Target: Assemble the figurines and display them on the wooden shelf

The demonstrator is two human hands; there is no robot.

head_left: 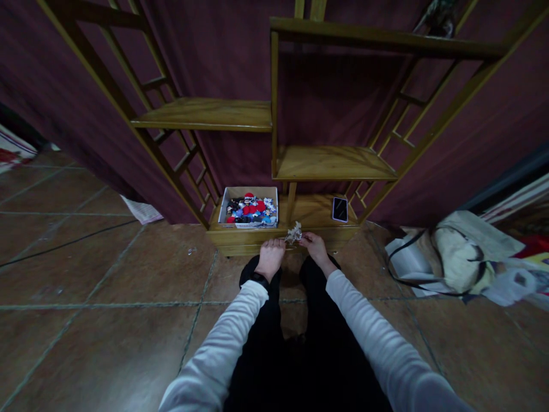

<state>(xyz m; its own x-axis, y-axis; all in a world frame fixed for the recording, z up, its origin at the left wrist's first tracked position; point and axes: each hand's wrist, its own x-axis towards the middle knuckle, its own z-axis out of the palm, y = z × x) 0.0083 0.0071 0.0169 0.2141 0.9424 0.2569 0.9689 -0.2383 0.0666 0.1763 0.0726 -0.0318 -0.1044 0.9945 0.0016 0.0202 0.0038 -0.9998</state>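
Between my two hands, just in front of the lowest shelf, is a small whitish object (294, 232) with an uneven outline and shiny, clear-looking edges; its exact kind is too small to tell. My left hand (272, 254), with a dark band on the wrist, is closed at its left side, knuckles up, and hides part of it. At its right side my right hand (315, 246) pinches it between thumb and fingers. Close behind my left hand stands an open white box (249, 225) holding several small red, blue, black and white figurines (252, 209).
A phone (340, 209) lies on the lowest shelf (315, 212) at the right. Wooden shelves (210, 113) rise ahead against a purple curtain (218, 51). Bags (458, 252) lie on the tiled floor at right. A black cable (64, 244) crosses the floor at left.
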